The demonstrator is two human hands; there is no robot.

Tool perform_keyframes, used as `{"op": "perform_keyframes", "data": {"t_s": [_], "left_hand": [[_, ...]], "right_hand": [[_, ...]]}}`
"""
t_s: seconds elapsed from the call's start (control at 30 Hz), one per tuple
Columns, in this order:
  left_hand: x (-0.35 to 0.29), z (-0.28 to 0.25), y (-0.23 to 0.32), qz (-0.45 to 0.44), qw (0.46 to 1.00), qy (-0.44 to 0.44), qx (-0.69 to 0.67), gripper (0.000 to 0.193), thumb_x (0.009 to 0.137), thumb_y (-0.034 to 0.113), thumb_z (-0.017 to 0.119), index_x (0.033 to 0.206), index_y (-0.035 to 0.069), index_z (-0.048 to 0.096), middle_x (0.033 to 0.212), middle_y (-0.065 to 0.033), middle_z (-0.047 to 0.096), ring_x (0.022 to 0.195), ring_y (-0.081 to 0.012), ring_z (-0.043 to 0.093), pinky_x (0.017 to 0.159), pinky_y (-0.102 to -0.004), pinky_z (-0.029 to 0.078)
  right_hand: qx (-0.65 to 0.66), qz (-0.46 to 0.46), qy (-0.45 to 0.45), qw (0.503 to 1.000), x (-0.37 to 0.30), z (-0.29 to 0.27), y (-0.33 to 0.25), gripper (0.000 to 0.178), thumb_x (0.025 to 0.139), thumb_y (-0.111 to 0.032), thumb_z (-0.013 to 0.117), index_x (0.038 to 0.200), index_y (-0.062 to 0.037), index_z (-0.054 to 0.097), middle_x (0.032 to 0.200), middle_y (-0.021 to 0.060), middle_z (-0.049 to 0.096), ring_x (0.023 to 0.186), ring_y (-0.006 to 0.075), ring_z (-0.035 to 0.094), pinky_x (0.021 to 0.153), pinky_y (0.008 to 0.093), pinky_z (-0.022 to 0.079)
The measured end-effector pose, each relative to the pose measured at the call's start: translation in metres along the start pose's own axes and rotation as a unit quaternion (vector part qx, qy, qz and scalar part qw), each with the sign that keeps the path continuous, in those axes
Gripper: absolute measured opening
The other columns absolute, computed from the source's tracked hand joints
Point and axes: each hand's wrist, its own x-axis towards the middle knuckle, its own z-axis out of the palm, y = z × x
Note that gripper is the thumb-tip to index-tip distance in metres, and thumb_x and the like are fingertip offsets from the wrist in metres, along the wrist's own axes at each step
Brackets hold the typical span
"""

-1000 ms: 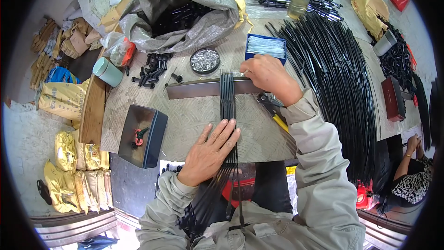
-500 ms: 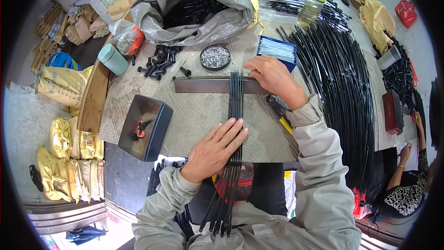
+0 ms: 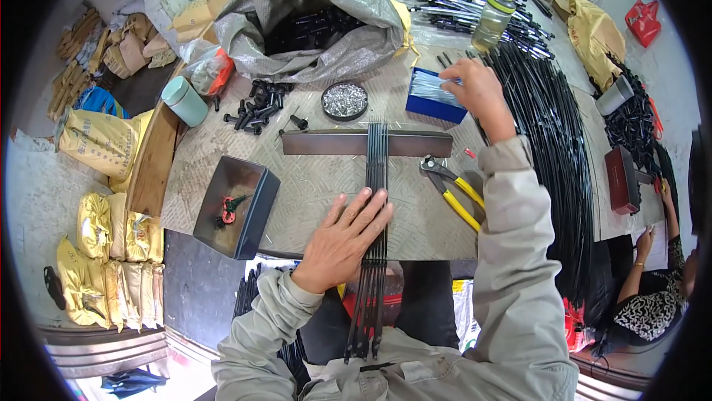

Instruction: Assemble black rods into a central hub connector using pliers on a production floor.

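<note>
My left hand (image 3: 343, 244) lies flat with fingers apart on a row of thin black rods (image 3: 377, 160), pressing them near the table's front edge. Side by side, the rods cross over a dark metal bar (image 3: 322, 143); fine pale wires stick out of their far ends, and their near ends hang over my lap. My right hand (image 3: 480, 93) is at a blue box (image 3: 436, 111) of thin pale sticks (image 3: 426, 82). Its thumb and fingertips are bent together over the sticks; what lies between them is too small to make out.
Yellow-handled pincers (image 3: 461, 204) lie right of the rods. A dark bin (image 3: 256, 212) with red-handled snips stands left. Behind are a round dish of silvery bits (image 3: 345, 100), black bolt-like parts (image 3: 256, 108) and a grey sack (image 3: 311, 60). Many black rods (image 3: 545, 156) lie right; another person sits beyond.
My right hand has moved from the rods' far ends to the blue box, uncovering the pincers. My left hand stays on the rods, whose near ends are now closer together.
</note>
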Motion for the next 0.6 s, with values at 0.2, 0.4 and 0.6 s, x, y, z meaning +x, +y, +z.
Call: {"op": "perform_keyframes", "data": {"t_s": [0.2, 0.4, 0.6], "left_hand": [[-0.006, 0.004, 0.000, 0.018, 0.997, -0.029, -0.063, 0.090, 0.070, 0.059, 0.059, 0.133, 0.000, 0.035, 0.139, -0.0158, 0.034, 0.129, -0.0352, 0.031, 0.104, -0.0435, 0.029], [-0.009, -0.001, 0.004, 0.018, 0.997, -0.023, -0.070, 0.082, 0.074, 0.054, 0.059, 0.132, 0.000, 0.038, 0.138, -0.0148, 0.036, 0.127, -0.0334, 0.033, 0.103, -0.0417, 0.030], [-0.009, -0.004, 0.004, 0.011, 0.996, -0.020, -0.088, 0.084, 0.073, 0.057, 0.058, 0.131, 0.000, 0.039, 0.138, -0.0149, 0.037, 0.127, -0.0337, 0.034, 0.103, -0.0418, 0.031]], "right_hand": [[-0.076, -0.019, -0.080, 0.994, 0.013, 0.011, 0.010, 0.009, 0.068, -0.006, 0.058, 0.072, -0.0109, 0.064, 0.079, 0.0057, 0.060, 0.085, 0.0251, 0.057, 0.074, 0.0404, 0.043], [-0.023, -0.042, -0.104, 0.993, 0.011, 0.019, 0.005, 0.008, 0.067, -0.006, 0.058, 0.070, -0.0109, 0.062, 0.078, 0.0060, 0.060, 0.084, 0.0264, 0.057, 0.073, 0.0407, 0.044], [-0.002, -0.070, -0.080, 0.994, 0.017, 0.014, 0.015, 0.006, 0.071, -0.007, 0.058, 0.074, -0.0097, 0.062, 0.078, 0.0072, 0.059, 0.082, 0.0281, 0.057, 0.071, 0.0388, 0.045]]}}
